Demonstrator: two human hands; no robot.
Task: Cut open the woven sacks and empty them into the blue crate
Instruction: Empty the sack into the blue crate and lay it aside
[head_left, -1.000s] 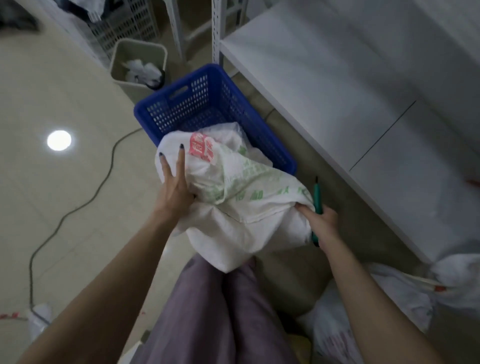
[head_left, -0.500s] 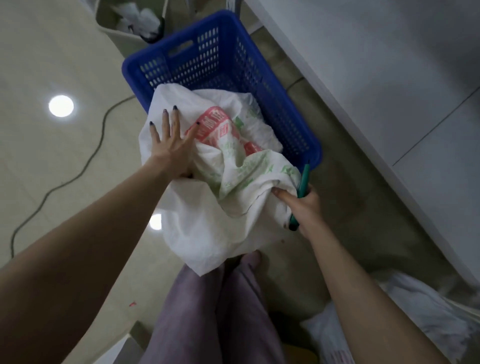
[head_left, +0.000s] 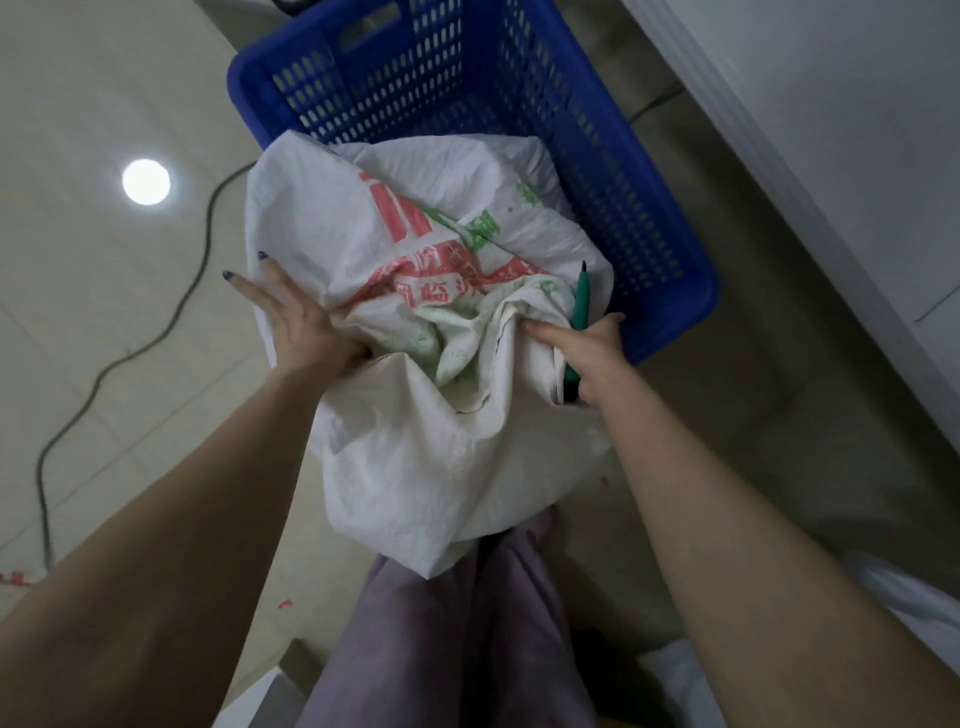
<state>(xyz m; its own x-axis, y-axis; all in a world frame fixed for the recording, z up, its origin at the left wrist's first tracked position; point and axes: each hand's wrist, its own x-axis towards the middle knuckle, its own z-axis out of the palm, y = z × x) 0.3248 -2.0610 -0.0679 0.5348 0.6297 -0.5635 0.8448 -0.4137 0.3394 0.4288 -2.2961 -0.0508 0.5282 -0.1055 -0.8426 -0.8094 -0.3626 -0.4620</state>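
**Sack draped over the crate's near rim, both hands on it**

Nearest to me are the mauve trousers (head_left: 441, 654), straight below the camera. The bottom corner of the white woven sack (head_left: 415, 457) hangs just over them. At the lower right edge I can see more white sacking (head_left: 914, 603) lying on the floor.

My two forearms reach forward to the sack's crumpled middle. The left hand (head_left: 301, 327) is pressed against its left side, with fingers (head_left: 244, 283) straight and spread on the fabric. The thumb is sunk in a fold, so I cannot tell whether it pinches anything. The right hand (head_left: 592, 353) is curled around a green tool (head_left: 581, 296), whose thin tip points up and away from me. Its forefinger lies along a bunched ridge of the sack, and a strip of fabric is caught against the palm.

Beyond the hands, the sack's upper part, printed in red and green, lies over the near rim of the blue crate (head_left: 654, 218) and fills its near end. The crate's far perforated walls are bare.

To the left, a dark cable (head_left: 156, 343) snakes over the pale floor, past a round spot of reflected light (head_left: 146, 181). On the far right runs a white shelf (head_left: 831, 130).
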